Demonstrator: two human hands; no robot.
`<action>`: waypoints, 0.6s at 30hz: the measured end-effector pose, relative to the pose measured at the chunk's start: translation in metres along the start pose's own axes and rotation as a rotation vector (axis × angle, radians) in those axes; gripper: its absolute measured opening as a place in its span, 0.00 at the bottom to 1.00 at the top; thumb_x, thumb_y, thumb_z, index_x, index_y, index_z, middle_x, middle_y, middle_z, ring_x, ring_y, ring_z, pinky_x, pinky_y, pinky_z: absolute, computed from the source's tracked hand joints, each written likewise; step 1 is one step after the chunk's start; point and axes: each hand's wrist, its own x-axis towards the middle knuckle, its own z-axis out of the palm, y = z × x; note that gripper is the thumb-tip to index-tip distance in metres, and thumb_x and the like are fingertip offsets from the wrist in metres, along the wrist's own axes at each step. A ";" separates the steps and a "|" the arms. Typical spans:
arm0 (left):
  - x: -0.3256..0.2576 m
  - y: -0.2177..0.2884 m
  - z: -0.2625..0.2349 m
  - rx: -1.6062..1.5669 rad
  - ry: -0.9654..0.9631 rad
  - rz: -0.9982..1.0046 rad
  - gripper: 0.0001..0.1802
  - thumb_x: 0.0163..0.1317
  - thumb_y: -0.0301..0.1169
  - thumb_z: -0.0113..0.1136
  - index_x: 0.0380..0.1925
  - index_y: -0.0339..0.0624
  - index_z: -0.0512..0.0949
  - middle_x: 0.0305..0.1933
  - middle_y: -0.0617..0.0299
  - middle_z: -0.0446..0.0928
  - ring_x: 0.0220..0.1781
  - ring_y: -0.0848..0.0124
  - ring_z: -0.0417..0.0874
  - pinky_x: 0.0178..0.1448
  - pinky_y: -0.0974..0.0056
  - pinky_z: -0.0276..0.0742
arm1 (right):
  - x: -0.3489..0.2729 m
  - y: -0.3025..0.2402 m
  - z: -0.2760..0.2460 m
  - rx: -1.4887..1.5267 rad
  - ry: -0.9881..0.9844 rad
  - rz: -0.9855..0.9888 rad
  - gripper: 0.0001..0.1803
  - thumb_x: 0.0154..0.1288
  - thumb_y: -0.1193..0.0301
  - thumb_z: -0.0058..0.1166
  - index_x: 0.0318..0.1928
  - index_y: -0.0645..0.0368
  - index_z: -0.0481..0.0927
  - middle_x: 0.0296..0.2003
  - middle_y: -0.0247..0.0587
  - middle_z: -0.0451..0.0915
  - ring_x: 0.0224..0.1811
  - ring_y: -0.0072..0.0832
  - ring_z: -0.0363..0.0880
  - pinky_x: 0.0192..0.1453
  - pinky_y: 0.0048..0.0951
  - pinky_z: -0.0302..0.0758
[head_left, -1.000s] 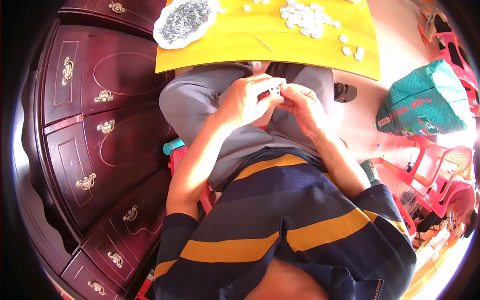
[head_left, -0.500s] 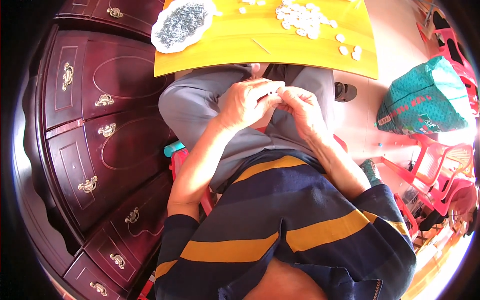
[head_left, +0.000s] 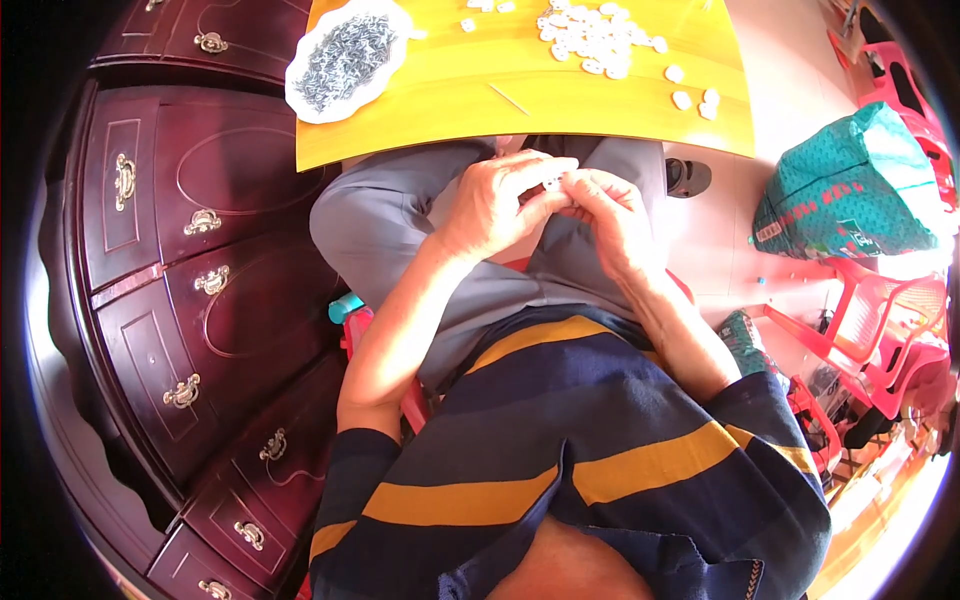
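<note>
Above my lap, my left hand (head_left: 497, 203) is closed, pinching a small white plastic piece (head_left: 552, 183) with dark holes between thumb and fingers. My right hand (head_left: 607, 215) meets it from the right, its thumb and fingertips pressed together against the piece's right end. Whatever sits between those right fingertips is hidden. Beyond both hands, more small white pieces (head_left: 592, 38) lie heaped on the yellow table (head_left: 430, 115). A white wavy-rimmed dish (head_left: 292, 88) at the table's left holds many small grey metal pins or screws (head_left: 346, 62).
A thin stick (head_left: 509, 99) lies near the table's front edge. Dark red drawers (head_left: 250, 150) with brass handles stand close on my left. To the right are a teal bag (head_left: 850, 185) and a pink plastic chair (head_left: 870, 325). A dark shoe (head_left: 690, 179) shows beside the table.
The view has shifted slightly, with the table and dish a little farther left. Both hands stay together; the white piece is turned slightly, and the right fingertips cover more of its end.
</note>
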 end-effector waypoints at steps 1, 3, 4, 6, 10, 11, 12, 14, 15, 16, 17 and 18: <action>0.001 0.000 0.000 -0.001 0.009 0.030 0.16 0.61 0.31 0.70 0.48 0.39 0.84 0.42 0.55 0.86 0.41 0.58 0.88 0.45 0.60 0.84 | 0.000 -0.003 0.001 -0.022 -0.014 0.001 0.10 0.74 0.69 0.57 0.42 0.64 0.87 0.36 0.35 0.87 0.38 0.19 0.81 0.48 0.24 0.76; 0.001 0.002 -0.002 -0.020 -0.017 -0.010 0.16 0.61 0.31 0.70 0.49 0.39 0.84 0.43 0.54 0.86 0.41 0.58 0.88 0.45 0.60 0.83 | -0.001 -0.005 0.001 -0.046 -0.023 0.001 0.10 0.74 0.69 0.57 0.42 0.64 0.87 0.37 0.35 0.87 0.38 0.18 0.80 0.48 0.24 0.76; 0.002 0.002 -0.003 -0.035 -0.040 -0.052 0.17 0.61 0.31 0.70 0.49 0.39 0.84 0.43 0.54 0.86 0.42 0.58 0.88 0.45 0.60 0.83 | -0.001 -0.006 0.002 -0.042 -0.026 -0.002 0.11 0.74 0.69 0.57 0.42 0.64 0.87 0.36 0.34 0.87 0.39 0.18 0.80 0.49 0.24 0.75; 0.002 -0.002 -0.002 -0.038 -0.023 -0.023 0.17 0.61 0.31 0.70 0.49 0.39 0.84 0.43 0.54 0.86 0.41 0.59 0.88 0.46 0.61 0.83 | -0.001 -0.007 0.003 -0.041 -0.026 -0.007 0.11 0.74 0.69 0.58 0.42 0.64 0.86 0.36 0.34 0.87 0.39 0.18 0.80 0.49 0.24 0.75; 0.004 -0.010 0.004 -0.025 0.020 0.072 0.20 0.59 0.29 0.71 0.52 0.39 0.83 0.42 0.54 0.85 0.38 0.62 0.87 0.45 0.62 0.83 | 0.000 -0.006 0.001 -0.093 -0.017 -0.023 0.11 0.76 0.69 0.56 0.43 0.64 0.86 0.36 0.34 0.86 0.40 0.18 0.81 0.49 0.23 0.76; 0.005 -0.009 0.004 -0.033 0.022 0.078 0.20 0.59 0.29 0.71 0.52 0.39 0.83 0.42 0.54 0.85 0.38 0.62 0.87 0.45 0.62 0.83 | 0.000 -0.008 0.000 -0.138 -0.023 -0.040 0.12 0.76 0.68 0.55 0.44 0.65 0.86 0.36 0.35 0.86 0.40 0.18 0.81 0.50 0.23 0.76; 0.004 -0.006 0.003 -0.094 0.001 0.040 0.22 0.58 0.28 0.73 0.53 0.38 0.83 0.42 0.55 0.85 0.37 0.65 0.86 0.44 0.64 0.83 | -0.001 -0.010 -0.001 -0.146 -0.016 -0.045 0.12 0.76 0.68 0.55 0.44 0.65 0.86 0.36 0.35 0.86 0.40 0.18 0.81 0.50 0.23 0.76; -0.003 -0.006 0.002 -0.289 -0.080 -0.120 0.26 0.55 0.26 0.75 0.56 0.37 0.82 0.43 0.59 0.85 0.35 0.76 0.83 0.39 0.70 0.80 | -0.002 -0.019 0.001 -0.165 -0.026 -0.047 0.12 0.77 0.68 0.54 0.44 0.65 0.85 0.36 0.35 0.86 0.40 0.19 0.81 0.51 0.23 0.77; -0.005 -0.008 0.003 -0.343 -0.058 -0.144 0.24 0.56 0.25 0.74 0.55 0.37 0.82 0.42 0.60 0.85 0.34 0.77 0.83 0.37 0.71 0.79 | -0.002 -0.028 0.000 -0.204 0.028 -0.019 0.13 0.77 0.67 0.54 0.45 0.65 0.85 0.36 0.36 0.86 0.39 0.20 0.82 0.51 0.24 0.77; -0.006 -0.009 0.003 -0.391 -0.035 -0.173 0.22 0.57 0.25 0.74 0.53 0.36 0.83 0.40 0.60 0.85 0.32 0.79 0.82 0.35 0.72 0.78 | -0.001 -0.038 -0.002 -0.270 0.070 -0.062 0.13 0.77 0.67 0.55 0.45 0.65 0.85 0.36 0.37 0.87 0.38 0.21 0.83 0.50 0.24 0.78; -0.015 -0.017 0.009 -0.381 0.076 -0.143 0.17 0.59 0.24 0.71 0.49 0.34 0.84 0.36 0.61 0.85 0.29 0.80 0.81 0.34 0.72 0.76 | 0.004 -0.047 -0.007 -0.333 0.102 -0.098 0.13 0.76 0.66 0.55 0.45 0.65 0.85 0.36 0.38 0.87 0.37 0.22 0.83 0.49 0.25 0.78; -0.028 -0.035 0.015 -0.386 0.100 -0.262 0.14 0.60 0.24 0.70 0.46 0.34 0.84 0.35 0.62 0.85 0.29 0.81 0.80 0.33 0.73 0.76 | 0.007 -0.060 -0.017 -0.486 0.149 -0.141 0.15 0.77 0.64 0.54 0.44 0.64 0.86 0.40 0.42 0.88 0.37 0.24 0.84 0.47 0.26 0.79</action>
